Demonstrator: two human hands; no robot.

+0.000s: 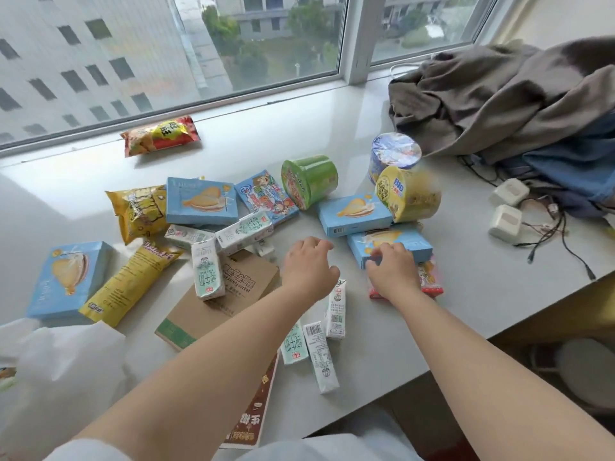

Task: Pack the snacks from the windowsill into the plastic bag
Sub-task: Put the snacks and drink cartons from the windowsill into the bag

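The right hand (394,269) lies fingers curled on the near edge of a light-blue cardboard biscuit box (399,242), seemingly closing on it, though a firm grasp cannot be told. Just under its wrist sits a red snack packet (429,277). The left hand (309,267) hovers beside it, loosely curled and empty. The white plastic bag (63,371) lies far left on the white windowsill (466,294)

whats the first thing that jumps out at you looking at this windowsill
A scatter of snacks across the white windowsill: light blue boxes, milk cartons and three noodle cups, the green cup tipped on its side mid-sill. Both bare hands reach in, the right hand on a blue box, the left hand beside it. A white plastic bag waits at lower left.
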